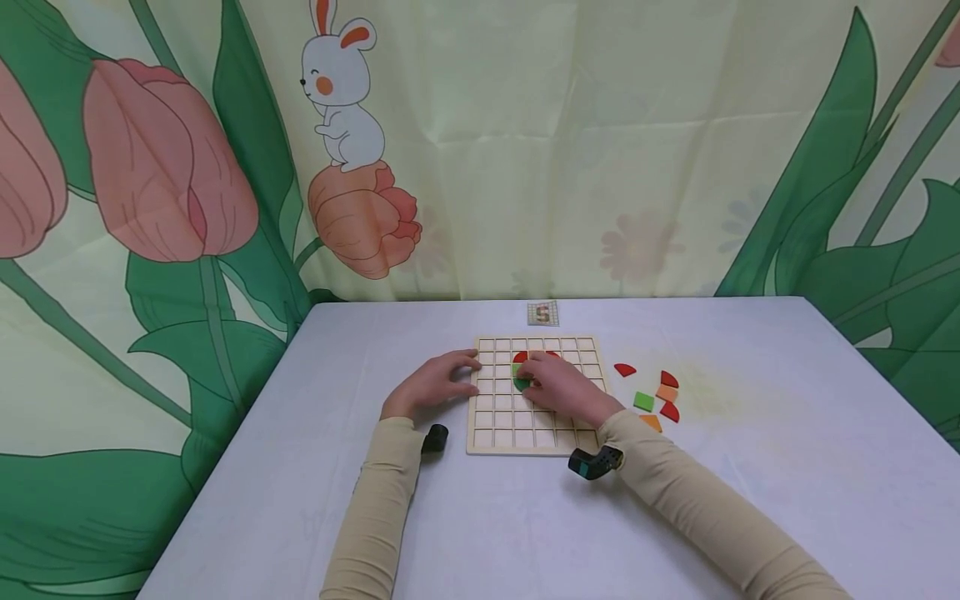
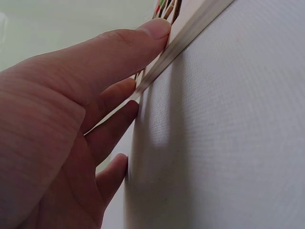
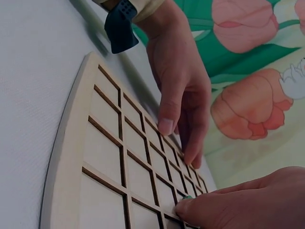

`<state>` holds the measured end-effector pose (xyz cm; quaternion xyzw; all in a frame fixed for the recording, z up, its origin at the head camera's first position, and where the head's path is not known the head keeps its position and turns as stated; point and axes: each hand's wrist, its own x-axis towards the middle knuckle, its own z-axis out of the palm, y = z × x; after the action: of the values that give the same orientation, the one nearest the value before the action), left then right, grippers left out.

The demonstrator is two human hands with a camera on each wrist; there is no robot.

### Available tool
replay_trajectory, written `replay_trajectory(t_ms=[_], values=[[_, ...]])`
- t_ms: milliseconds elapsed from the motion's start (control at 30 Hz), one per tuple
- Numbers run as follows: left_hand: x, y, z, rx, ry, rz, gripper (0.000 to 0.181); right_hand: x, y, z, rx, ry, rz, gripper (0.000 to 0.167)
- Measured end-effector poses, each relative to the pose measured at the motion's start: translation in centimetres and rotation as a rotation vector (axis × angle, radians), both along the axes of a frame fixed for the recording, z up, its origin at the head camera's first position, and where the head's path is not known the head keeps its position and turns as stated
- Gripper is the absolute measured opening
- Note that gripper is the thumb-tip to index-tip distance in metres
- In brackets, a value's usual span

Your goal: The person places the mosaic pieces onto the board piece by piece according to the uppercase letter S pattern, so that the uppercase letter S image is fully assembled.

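Observation:
A square wooden grid board (image 1: 501,421) lies on the table. My left hand (image 1: 435,383) rests at its left edge; in the left wrist view the thumb (image 2: 155,29) touches the frame, with the other fingers loosely spread below. My right hand (image 1: 566,387) is over the upper middle of the board, pinching a dark green piece (image 1: 521,384) between thumb and finger. Only a sliver of that green piece (image 3: 188,197) shows in the right wrist view. Beside it on the board are a light green piece (image 1: 516,368) and a red piece (image 1: 521,357), partly covered by the hand.
Right of the board lie several loose pieces: red quarter-rounds (image 1: 624,369), a light green square (image 1: 643,401) and orange pieces (image 1: 667,392). Behind the board is a small pattern card (image 1: 543,313). A printed curtain (image 1: 510,167) hangs beyond the white table (image 1: 750,467).

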<state>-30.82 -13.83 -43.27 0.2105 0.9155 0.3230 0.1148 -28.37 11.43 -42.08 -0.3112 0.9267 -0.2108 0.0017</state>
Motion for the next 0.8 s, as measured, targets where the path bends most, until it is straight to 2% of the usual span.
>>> replay_trajectory(t_ms=[300,800], values=[[0.07,0.03,0.02,-0.005,-0.010,0.011,0.044,-0.26,0.18,0.08,-0.008,-0.008,0.015,0.016],[0.14,0.12,0.17,-0.005,-0.023,0.019,0.045,-0.42,0.20,-0.07,-0.030,0.024,0.032,0.011]])
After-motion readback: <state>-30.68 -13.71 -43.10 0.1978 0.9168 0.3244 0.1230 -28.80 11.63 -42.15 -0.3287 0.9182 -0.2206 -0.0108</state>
